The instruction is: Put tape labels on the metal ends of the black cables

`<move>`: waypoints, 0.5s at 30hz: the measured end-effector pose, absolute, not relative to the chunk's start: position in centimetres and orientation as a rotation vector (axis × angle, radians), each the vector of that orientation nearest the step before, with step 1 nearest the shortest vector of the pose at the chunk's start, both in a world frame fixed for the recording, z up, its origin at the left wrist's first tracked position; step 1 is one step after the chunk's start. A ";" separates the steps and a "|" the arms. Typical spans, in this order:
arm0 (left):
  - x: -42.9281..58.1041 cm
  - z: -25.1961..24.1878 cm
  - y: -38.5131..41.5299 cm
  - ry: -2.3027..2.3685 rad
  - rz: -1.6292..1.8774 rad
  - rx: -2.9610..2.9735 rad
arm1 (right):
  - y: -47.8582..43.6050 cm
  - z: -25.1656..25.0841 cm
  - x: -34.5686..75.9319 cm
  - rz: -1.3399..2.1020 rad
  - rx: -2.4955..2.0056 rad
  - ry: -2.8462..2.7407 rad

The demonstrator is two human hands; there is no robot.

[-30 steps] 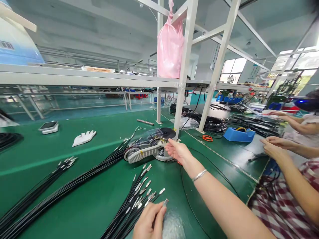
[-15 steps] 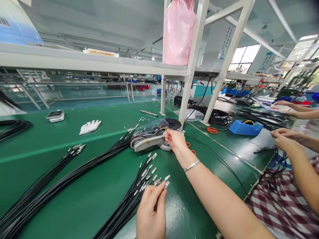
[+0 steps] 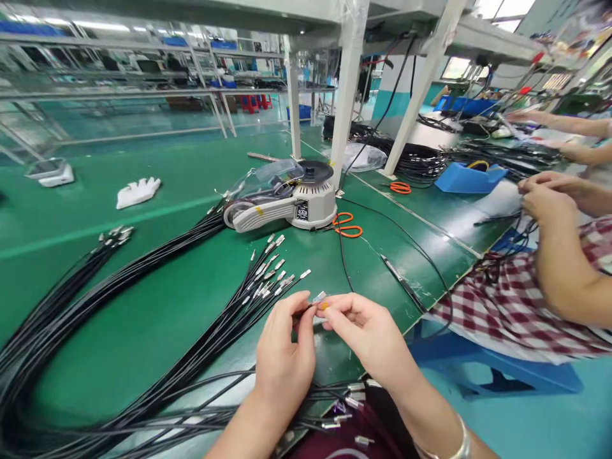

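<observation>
My left hand (image 3: 287, 350) pinches a black cable near its end, where a small silver connector (image 3: 320, 296) pokes out above the fingertips. Against it, my right hand (image 3: 370, 331) holds a small piece of yellow tape (image 3: 324, 306) between thumb and finger; how far the tape goes round the cable is hidden. Long black cables (image 3: 191, 370) with metal connectors fan out on the green table (image 3: 157, 306) to the left and curve back. More connector ends (image 3: 354, 400) lie below my hands at the table edge. Beyond stands a white round tape dispenser (image 3: 315, 204).
Orange-handled scissors (image 3: 348, 231) and a slim cutter-like tool (image 3: 401, 280) lie right of the dispenser. A white glove (image 3: 138, 192) rests at left. White posts (image 3: 351, 83) rise behind. At right, a co-worker's hands (image 3: 549, 197) work near a blue tape holder (image 3: 471, 177).
My right hand has come back from the dispenser to my left hand, with the yellow tape in its fingers. The view has tilted down, showing more cable ends near my lap.
</observation>
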State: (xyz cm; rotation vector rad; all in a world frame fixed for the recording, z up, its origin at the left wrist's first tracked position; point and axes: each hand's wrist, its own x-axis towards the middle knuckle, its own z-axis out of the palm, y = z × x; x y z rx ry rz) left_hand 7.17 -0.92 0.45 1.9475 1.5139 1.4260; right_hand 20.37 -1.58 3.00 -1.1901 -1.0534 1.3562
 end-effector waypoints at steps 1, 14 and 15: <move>7.2 0.4 -1.0 1.515 1.421 1.967 | -1.5 3.0 20.3 1.358 -1.184 -1.040; 6.5 1.4 -0.9 1.260 1.401 2.221 | -1.2 3.2 20.5 1.350 -1.222 -1.094; 6.6 1.6 -0.9 1.250 1.403 2.230 | -1.2 3.3 20.5 1.348 -1.232 -1.098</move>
